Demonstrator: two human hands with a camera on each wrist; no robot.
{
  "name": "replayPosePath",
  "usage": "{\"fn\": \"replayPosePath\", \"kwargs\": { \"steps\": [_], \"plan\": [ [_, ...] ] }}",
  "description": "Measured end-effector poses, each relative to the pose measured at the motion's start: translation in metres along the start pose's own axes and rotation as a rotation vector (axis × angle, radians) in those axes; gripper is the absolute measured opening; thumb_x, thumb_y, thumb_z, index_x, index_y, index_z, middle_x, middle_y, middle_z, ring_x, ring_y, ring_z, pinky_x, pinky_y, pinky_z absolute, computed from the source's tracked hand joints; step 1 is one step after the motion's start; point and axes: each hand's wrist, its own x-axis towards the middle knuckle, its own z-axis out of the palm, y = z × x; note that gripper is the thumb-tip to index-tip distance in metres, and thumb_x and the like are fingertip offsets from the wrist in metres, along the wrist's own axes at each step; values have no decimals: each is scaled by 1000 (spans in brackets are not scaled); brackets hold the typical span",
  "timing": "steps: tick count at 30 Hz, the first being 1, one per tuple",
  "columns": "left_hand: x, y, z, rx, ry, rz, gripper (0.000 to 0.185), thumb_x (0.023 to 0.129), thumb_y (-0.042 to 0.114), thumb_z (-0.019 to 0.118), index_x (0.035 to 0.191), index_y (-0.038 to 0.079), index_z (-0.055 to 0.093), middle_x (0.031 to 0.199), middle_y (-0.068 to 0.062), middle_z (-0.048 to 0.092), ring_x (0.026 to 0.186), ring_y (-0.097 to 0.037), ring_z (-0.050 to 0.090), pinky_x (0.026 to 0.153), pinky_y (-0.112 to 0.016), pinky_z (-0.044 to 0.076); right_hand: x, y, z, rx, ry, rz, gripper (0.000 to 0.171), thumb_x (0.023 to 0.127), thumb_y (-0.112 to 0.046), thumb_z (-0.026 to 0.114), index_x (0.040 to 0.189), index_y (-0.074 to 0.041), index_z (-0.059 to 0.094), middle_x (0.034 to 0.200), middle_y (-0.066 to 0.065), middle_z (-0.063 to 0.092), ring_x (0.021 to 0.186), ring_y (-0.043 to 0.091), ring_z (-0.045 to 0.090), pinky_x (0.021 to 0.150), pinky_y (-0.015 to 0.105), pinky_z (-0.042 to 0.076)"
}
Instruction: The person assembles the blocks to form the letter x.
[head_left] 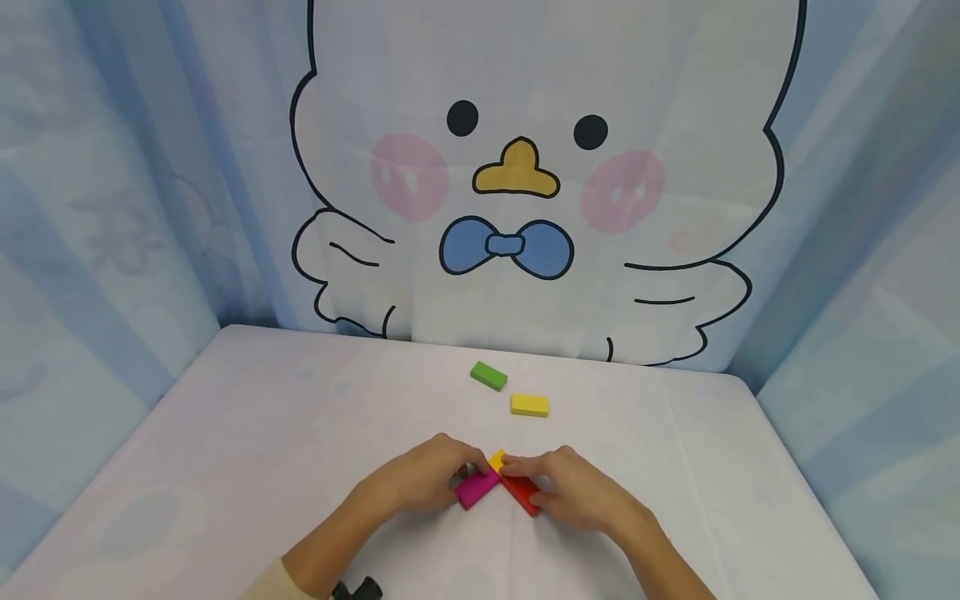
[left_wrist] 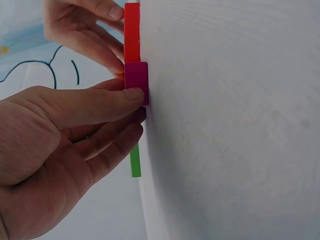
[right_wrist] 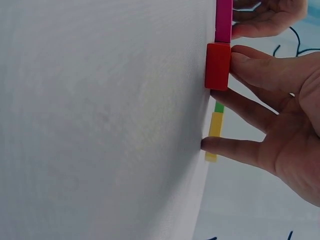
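Your left hand [head_left: 420,482] pinches the magenta block [head_left: 477,488], thumb and fingers on its sides, near-centre of the white table [head_left: 225,467]. Your right hand [head_left: 573,487] grips the red block [head_left: 520,492] just right of it; the two blocks meet at their far ends w/ a small orange-yellow block [head_left: 497,459] wedged btwn, touching both. Left wrist view: red block [left_wrist: 132,32] sits right behind the magenta one [left_wrist: 136,82]. Farther back, well apart from both hands, lie a yellow block [head_left: 529,405] and, just far-left of it, a green block [head_left: 488,376]; nothing btwn them and your hands. Cartoon bird curtain [head_left: 525,167] hangs behind the table's far edge.
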Motion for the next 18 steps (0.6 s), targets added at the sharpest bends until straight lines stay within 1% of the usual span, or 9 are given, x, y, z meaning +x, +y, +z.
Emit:
{"fn": "replayPosePath", "kwargs": {
  "steps": [6,10,18],
  "plan": [
    [-1,1,-1,8,-11,-16,43,80,7,77,116,27,67,97,13,63,87,-6,55,80,-20,51,0,-1,0,-3,-1,5,53,85,0,62,128,-31,62,135,-16,54,125,18,52,99,46,45],
    [0,0,-1,7,-13,-16,43,80,6,76,116,28,67,97,13,63,87,-6,55,79,-20,51,0,-2,-1,-20,3,3,52,85,0,62,127,-31,63,133,-15,56,122,18,54,98,45,46],
    [-3,-2,-2,1,-4,15,42,87,-1,64,118,27,66,102,14,64,91,-5,56,88,-26,51,-1,-2,-2,-27,10,-1,50,85,-3,64,126,-31,64,129,-15,59,119,17,56,97,45,46]
  ]
}}
